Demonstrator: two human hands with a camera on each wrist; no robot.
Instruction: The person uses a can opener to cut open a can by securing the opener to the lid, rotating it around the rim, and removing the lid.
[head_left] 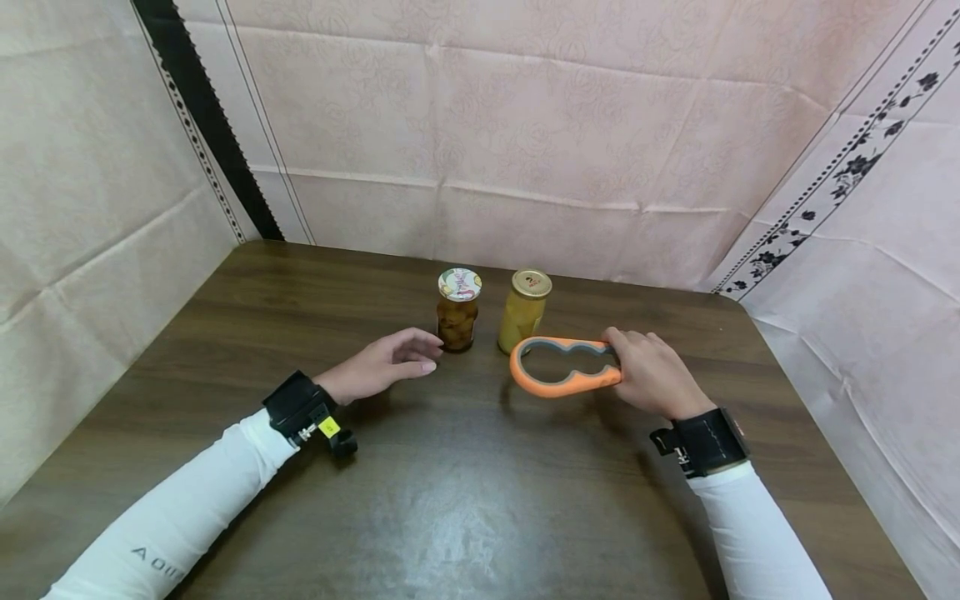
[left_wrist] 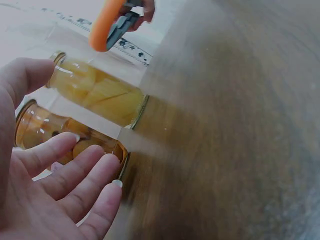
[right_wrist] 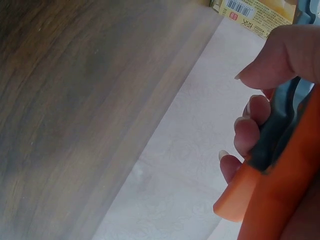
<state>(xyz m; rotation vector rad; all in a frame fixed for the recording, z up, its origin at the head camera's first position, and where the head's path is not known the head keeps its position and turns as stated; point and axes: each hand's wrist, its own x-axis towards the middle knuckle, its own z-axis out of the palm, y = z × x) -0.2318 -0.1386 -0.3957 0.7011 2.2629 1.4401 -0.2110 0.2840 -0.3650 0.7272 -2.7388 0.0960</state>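
Note:
My right hand (head_left: pixel 657 375) grips the handle end of an orange jar opener (head_left: pixel 553 389) with grey scalloped inner edges. In the right wrist view, the thumb and curled fingers wrap around the opener's handles (right_wrist: pixel 292 177). The opener's looped end is held up in front of a jar of yellow fruit (head_left: pixel 521 323), which has a gold lid. To its left stands a jar with dark amber contents (head_left: pixel 456 323) and a patterned white lid. My left hand (head_left: pixel 386 365) reaches toward that amber jar, palm facing it, fingers extended and fingertips right at its side.
Both jars stand upright near the back of the brown wooden table (head_left: pixel 450 500). Pale patterned cloth (head_left: pixel 525 125) hangs behind and on both sides of the table. A printed label (right_wrist: pixel 247 15) shows on the yellow jar in the right wrist view.

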